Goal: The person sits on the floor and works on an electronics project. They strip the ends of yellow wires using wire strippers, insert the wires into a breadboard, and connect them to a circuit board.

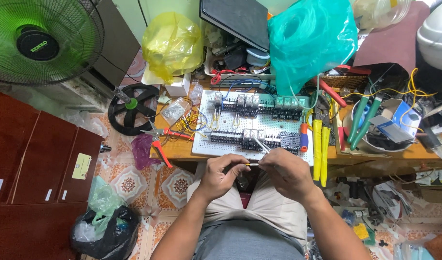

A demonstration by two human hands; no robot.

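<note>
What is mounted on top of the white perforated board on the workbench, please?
On the white board sit rows of black terminal blocks and clear relays, joined by blue and yellow wires. The right hand covers its near edge.

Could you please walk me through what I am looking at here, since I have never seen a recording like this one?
This is a single picture from a camera worn on a person's head, looking down at their own lap and hands; no robot is involved. The left hand and right hand meet over the knees, pinching a thin yellow wire between them. Ahead lies a wooden bench carrying a white perforated board with rows of small electrical blocks and wiring. Beside it lie yellow-handled pliers, red-handled cutters and a teal plastic bag. A green fan stands at the upper left.
</note>
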